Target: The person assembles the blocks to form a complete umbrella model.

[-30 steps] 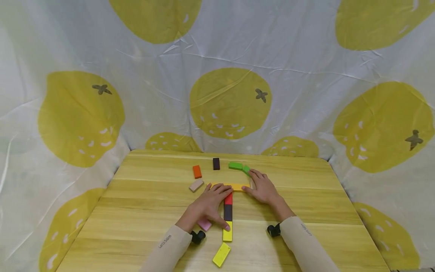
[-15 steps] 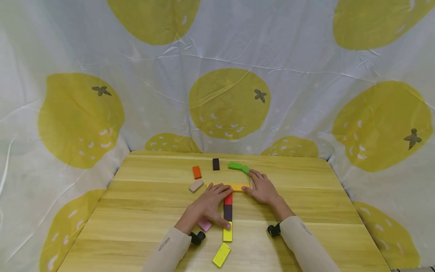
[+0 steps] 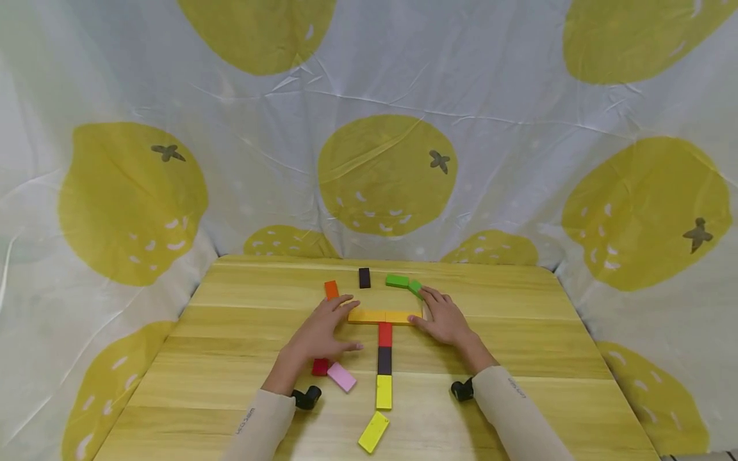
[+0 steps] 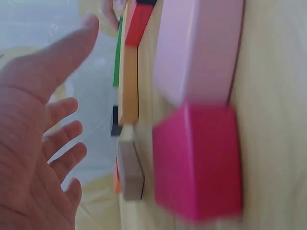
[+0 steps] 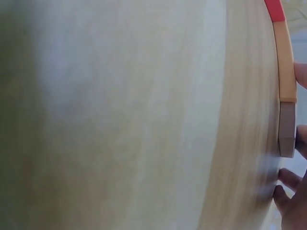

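Note:
My left hand [image 3: 316,330] hovers with its fingers spread, holding nothing. Its fingertips are near the left end of a row of two orange blocks [image 3: 366,316]. In the left wrist view a crimson block [image 4: 196,163], a pink block [image 4: 199,52] and a beige block [image 4: 130,170] lie beyond the palm. My right hand [image 3: 446,319] rests with its thumb at the orange row's right end and its fingers beside a small green block [image 3: 415,288]. A beige block [image 5: 288,127] adjoins that end. From the row's middle run a red block [image 3: 385,335], a dark block [image 3: 385,360] and a yellow block [image 3: 384,392].
A loose yellow block [image 3: 373,432] lies at the front of the wooden table [image 3: 490,429]. Farther back are an orange-red block [image 3: 331,289], another dark block [image 3: 364,278] and a longer green block [image 3: 397,281]. A lemon-print cloth [image 3: 501,186] hangs behind.
My left hand has lifted off the row and moved left, uncovering the orange, red and crimson blocks and covering the beige one at the left. The right hand has stayed in place.

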`<control>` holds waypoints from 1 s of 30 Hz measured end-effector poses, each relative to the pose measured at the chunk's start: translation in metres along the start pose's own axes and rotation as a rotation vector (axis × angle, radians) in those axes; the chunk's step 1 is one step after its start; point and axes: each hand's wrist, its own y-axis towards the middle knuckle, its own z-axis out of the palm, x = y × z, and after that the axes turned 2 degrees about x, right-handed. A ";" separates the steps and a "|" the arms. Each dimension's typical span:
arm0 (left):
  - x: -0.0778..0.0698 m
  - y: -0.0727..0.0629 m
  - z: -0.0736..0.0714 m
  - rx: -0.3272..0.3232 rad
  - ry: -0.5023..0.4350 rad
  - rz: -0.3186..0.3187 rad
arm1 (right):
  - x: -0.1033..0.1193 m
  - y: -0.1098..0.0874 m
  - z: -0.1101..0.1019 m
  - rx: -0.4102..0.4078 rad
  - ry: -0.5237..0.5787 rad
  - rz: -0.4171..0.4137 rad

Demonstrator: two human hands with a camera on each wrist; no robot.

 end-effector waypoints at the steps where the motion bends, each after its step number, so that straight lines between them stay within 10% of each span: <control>1: 0.005 -0.001 -0.003 -0.013 0.001 -0.015 | 0.000 0.000 0.000 0.001 0.001 0.001; 9: 0.040 -0.010 -0.012 -0.139 -0.010 -0.018 | -0.003 -0.001 0.003 0.005 -0.004 -0.001; 30: 0.051 -0.009 -0.006 -0.037 -0.158 0.021 | -0.004 0.000 0.004 -0.015 -0.014 -0.012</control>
